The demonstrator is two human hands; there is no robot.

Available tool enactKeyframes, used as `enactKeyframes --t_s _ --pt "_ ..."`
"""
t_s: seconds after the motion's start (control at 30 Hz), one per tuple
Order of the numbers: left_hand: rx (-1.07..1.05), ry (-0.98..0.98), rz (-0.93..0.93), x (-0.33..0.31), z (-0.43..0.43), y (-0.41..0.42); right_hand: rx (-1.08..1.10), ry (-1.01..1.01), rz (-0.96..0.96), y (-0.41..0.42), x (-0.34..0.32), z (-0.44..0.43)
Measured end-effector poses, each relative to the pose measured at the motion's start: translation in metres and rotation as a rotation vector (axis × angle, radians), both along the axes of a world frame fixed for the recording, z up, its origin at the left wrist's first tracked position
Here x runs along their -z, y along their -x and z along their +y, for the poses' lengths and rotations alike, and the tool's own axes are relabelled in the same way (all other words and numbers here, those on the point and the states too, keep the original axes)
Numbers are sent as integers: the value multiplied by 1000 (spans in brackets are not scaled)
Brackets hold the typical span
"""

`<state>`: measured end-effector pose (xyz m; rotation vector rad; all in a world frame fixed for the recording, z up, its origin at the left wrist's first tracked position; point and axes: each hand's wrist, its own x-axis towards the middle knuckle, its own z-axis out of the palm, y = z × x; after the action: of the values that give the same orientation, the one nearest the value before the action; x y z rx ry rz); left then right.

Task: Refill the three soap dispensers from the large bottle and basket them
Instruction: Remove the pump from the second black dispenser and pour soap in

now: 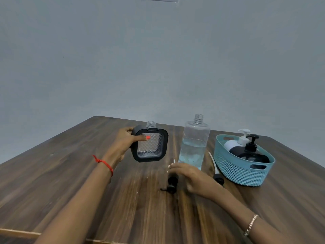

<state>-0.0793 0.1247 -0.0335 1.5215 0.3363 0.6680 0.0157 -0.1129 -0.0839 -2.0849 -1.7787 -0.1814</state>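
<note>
My left hand (pixel 123 143) grips a square black-framed dispenser (pixel 150 144) with a clear textured front and an open neck, tilted slightly above the table. The large clear bottle (pixel 194 143), uncapped and roughly half full of pale liquid, stands upright to its right. My right hand (pixel 190 176) rests low on the table in front of the bottle, fingers over a black pump head (pixel 171 184) lying on its side; the grip is blurred. A teal basket (pixel 242 171) at the right holds a white dispenser (pixel 234 143) and a black dispenser (pixel 251 152).
A second black pump cap (pixel 218 177) with a long white tube lies between the bottle and the basket. The wooden table (pixel 88 173) ends at a near edge at the bottom left, with a grey wall behind.
</note>
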Motion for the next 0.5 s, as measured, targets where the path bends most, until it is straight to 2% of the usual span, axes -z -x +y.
enactKeyframes --t_s 0.13,0.23,0.3,0.37,0.5 --pt "-1 12 -9 1 1 -5 230 -607 107 -7 -20 -3" --pt "3 9 -17 1 0 -10 400 -895 332 -21 -40 -3" --pt "9 12 -25 0 -1 -13 461 -910 528 -37 -48 -2" --pt "12 17 -32 0 -1 -17 479 -831 669 -53 -53 0" --pt "26 -11 -29 -1 -1 -24 373 -636 915 -74 -52 9"
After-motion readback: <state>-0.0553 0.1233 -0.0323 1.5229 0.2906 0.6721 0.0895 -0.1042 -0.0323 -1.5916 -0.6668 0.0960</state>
